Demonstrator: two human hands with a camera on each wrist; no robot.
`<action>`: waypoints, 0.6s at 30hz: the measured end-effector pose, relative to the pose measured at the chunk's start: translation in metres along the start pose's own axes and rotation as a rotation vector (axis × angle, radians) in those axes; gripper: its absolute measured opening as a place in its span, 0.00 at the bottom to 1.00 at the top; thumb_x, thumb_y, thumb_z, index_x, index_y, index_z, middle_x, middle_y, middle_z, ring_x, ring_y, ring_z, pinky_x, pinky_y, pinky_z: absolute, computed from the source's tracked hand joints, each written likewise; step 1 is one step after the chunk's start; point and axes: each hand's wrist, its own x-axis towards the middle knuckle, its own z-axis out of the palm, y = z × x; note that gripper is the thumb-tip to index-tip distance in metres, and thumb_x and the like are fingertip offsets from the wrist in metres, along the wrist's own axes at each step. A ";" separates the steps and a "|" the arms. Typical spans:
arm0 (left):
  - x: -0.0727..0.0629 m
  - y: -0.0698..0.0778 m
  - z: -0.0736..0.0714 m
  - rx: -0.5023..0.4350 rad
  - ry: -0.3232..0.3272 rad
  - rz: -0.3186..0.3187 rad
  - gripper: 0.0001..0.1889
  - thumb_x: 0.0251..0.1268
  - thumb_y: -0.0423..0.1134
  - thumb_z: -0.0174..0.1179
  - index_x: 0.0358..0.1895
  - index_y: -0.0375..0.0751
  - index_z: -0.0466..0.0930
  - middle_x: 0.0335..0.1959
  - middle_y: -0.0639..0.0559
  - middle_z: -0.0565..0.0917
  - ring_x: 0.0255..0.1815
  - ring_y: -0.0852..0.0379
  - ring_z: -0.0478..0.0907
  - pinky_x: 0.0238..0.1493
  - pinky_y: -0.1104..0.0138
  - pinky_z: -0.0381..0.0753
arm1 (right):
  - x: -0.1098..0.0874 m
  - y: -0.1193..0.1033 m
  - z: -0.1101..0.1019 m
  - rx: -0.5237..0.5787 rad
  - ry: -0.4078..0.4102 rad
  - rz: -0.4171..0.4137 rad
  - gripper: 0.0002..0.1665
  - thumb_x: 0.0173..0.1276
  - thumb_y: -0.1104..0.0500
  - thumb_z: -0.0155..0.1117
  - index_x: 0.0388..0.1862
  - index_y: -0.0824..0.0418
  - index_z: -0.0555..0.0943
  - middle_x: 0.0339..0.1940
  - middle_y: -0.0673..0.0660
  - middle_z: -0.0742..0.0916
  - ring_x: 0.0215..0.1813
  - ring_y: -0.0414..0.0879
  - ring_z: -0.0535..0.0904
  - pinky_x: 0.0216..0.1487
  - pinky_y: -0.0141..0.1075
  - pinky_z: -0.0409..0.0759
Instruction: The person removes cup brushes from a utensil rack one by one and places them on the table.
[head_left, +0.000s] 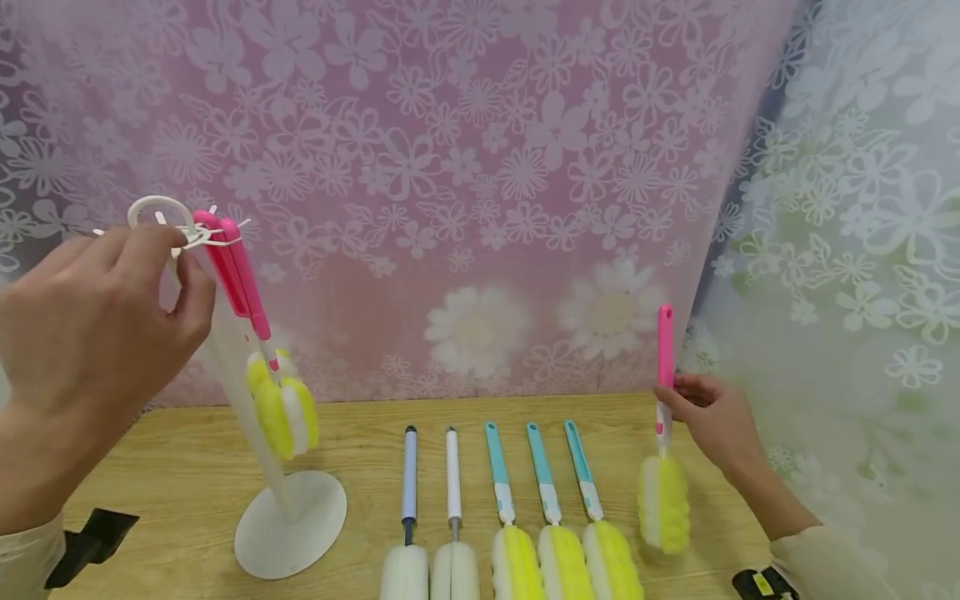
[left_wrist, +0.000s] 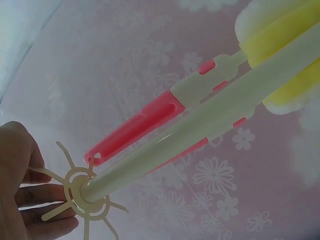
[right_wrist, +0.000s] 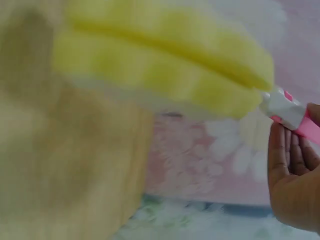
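White stand (head_left: 281, 542) upright on the wooden table (head_left: 363, 437), its round base flat on the wood, a ring of hooks (head_left: 201, 237) at the top. Left hand (head_left: 105, 300) was up at that ring, thumb and fingers pinching its near side. Two pink-handled brushes (head_left: 251, 287) hung from the stand's hooks, side by side, handles up, yellow-and-white sponge heads down beside the pole, well above the base.

Well to the right of the stand, right hand (head_left: 716, 421) gripped a third pink brush (head_left: 663, 483), thumb and fingers closed on the lower end of the handle. Brush was upright, sponge head down; from where I stood I could not be sure whether its tip touched the wood.

Between the stand and that brush, a row lay on the table, handles pointing away from the person. Nearest the stand, a lavender-handled brush (head_left: 409, 487), then a white-handled brush (head_left: 453, 479), both with whitish heads; farther from the stand, three teal-handled brushes (head_left: 562, 554) with yellow-and-white heads. Behind the stand, a pink flowered curtain (head_left: 465, 208)
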 end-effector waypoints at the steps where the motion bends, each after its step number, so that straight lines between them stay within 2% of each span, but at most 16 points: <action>1: 0.000 0.000 0.000 0.002 -0.002 -0.002 0.23 0.66 0.46 0.38 0.34 0.29 0.77 0.21 0.33 0.77 0.17 0.37 0.68 0.16 0.53 0.64 | -0.002 0.006 0.000 0.001 -0.037 0.035 0.33 0.66 0.43 0.61 0.56 0.69 0.77 0.42 0.57 0.85 0.36 0.36 0.82 0.36 0.30 0.81; 6: 0.000 -0.002 -0.002 0.008 0.012 -0.006 0.22 0.66 0.44 0.38 0.34 0.30 0.77 0.22 0.35 0.77 0.17 0.38 0.68 0.17 0.53 0.64 | -0.006 0.037 0.008 0.046 -0.183 0.206 0.34 0.65 0.45 0.63 0.55 0.74 0.76 0.42 0.61 0.86 0.37 0.45 0.85 0.40 0.38 0.83; 11: 0.001 -0.001 -0.004 0.015 0.013 -0.018 0.21 0.65 0.44 0.37 0.33 0.32 0.77 0.19 0.37 0.76 0.15 0.41 0.66 0.13 0.56 0.60 | -0.006 0.062 0.023 0.072 -0.270 0.298 0.32 0.65 0.48 0.64 0.51 0.77 0.77 0.39 0.62 0.86 0.38 0.50 0.85 0.40 0.43 0.83; 15: 0.002 0.002 -0.003 0.012 0.019 -0.017 0.21 0.65 0.44 0.36 0.31 0.33 0.76 0.16 0.39 0.74 0.14 0.42 0.65 0.12 0.56 0.59 | -0.006 0.072 0.038 -0.006 -0.327 0.316 0.27 0.66 0.51 0.63 0.47 0.76 0.79 0.32 0.57 0.86 0.34 0.50 0.84 0.36 0.42 0.83; 18: 0.004 0.003 -0.003 0.015 0.019 -0.003 0.20 0.65 0.44 0.35 0.30 0.33 0.74 0.15 0.41 0.71 0.14 0.43 0.65 0.11 0.57 0.59 | -0.006 0.074 0.050 -0.089 -0.362 0.283 0.21 0.66 0.54 0.63 0.42 0.74 0.82 0.28 0.55 0.85 0.28 0.48 0.83 0.31 0.41 0.83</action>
